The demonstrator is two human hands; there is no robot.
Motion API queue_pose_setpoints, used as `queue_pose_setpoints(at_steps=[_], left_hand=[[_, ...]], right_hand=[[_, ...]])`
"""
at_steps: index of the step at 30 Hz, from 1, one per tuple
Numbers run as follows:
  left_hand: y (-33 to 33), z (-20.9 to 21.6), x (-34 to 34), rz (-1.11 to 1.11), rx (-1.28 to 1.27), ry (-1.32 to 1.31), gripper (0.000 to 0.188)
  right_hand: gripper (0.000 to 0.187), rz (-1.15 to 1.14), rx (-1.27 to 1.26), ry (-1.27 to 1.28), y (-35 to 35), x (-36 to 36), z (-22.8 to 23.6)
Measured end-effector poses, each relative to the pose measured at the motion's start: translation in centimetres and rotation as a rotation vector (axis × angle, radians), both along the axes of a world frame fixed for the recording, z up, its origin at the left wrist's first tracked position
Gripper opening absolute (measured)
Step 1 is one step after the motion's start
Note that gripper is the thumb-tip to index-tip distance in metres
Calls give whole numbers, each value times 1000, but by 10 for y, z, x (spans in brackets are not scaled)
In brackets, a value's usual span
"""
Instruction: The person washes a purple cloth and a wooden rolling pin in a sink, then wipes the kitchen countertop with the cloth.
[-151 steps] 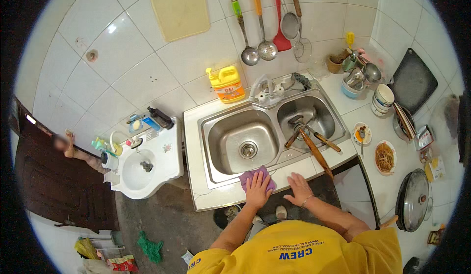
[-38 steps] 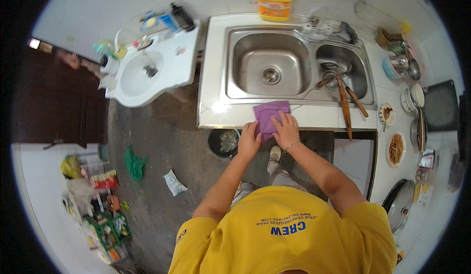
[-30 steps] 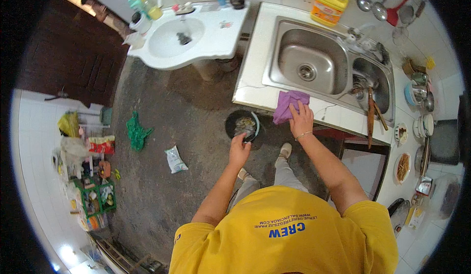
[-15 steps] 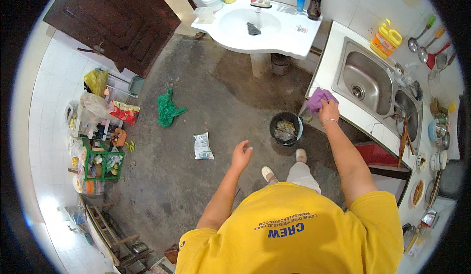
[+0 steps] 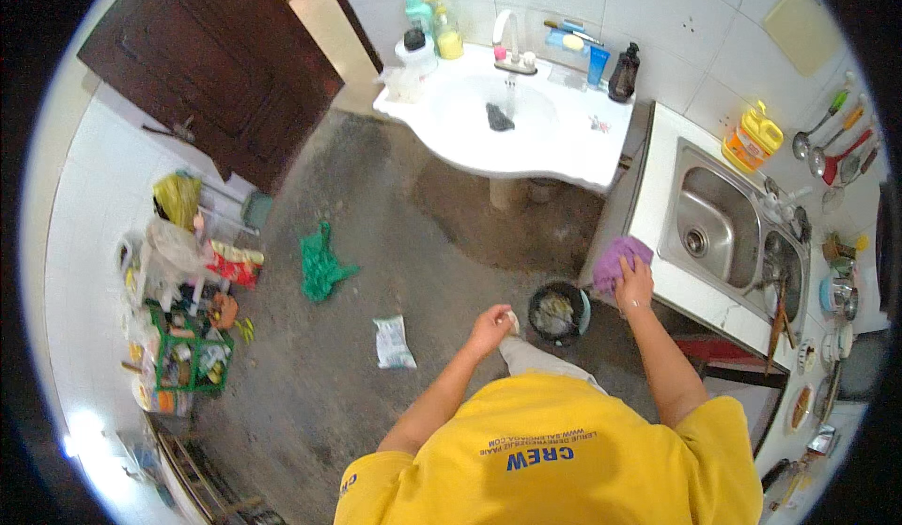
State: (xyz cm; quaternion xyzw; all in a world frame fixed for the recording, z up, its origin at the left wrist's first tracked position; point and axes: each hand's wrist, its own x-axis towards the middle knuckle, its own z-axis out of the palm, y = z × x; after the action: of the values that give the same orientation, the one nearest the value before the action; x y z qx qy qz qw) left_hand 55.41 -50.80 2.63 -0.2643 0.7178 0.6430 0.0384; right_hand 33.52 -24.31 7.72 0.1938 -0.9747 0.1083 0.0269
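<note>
My right hand is closed on a crumpled purple cloth at the left front edge of the white counter. The cloth bunches out past the fingertips, over the counter's side panel. My left hand hangs in the air over my shoe, fingers loosely bent, with nothing seen in it. Below and between the two hands, a black bucket with pale scraps in it stands on the floor. Set into the counter is a steel double sink, its tap partly hidden among utensils.
A white washbasin with a dark wad in it stands ahead. A green plastic bag and a white packet lie on the floor. At the left wall stands a green crate. A yellow bottle stands behind the sink.
My view has shifted forward, toward the washbasin. My right hand has drawn the purple cloth back along the counter's edge. My left hand has come right, nearer the bucket, with its fingers more bent.
</note>
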Motion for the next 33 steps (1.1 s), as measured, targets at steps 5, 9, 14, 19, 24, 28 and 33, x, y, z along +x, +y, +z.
queue_pose_setpoints(at_steps=[5,9,14,19,24,28,33], left_hand=[[-67,0,-40,-138,-151,-75,37],[-103,15,-86,-72,-32,-131,38],[-124,56,-128,-103,167,-202,47],[-169,65,-146,-72,307,-213,52],[-252,71,-155,114,815,-158,54],[-337,68,-157,195,856,16,54],[-445,86,-159,299,807,150,41]], right_hand=[[46,-45,-106,76,-1,1,-12],[39,-102,-160,116,-25,-12,-9],[28,104,-476,-22,-94,-34,-5],[27,182,-761,-769,-236,-33,62],[27,509,-689,-473,-350,-35,46],[31,421,-598,-754,-439,-39,61],[28,517,-394,-765,-550,-45,63]])
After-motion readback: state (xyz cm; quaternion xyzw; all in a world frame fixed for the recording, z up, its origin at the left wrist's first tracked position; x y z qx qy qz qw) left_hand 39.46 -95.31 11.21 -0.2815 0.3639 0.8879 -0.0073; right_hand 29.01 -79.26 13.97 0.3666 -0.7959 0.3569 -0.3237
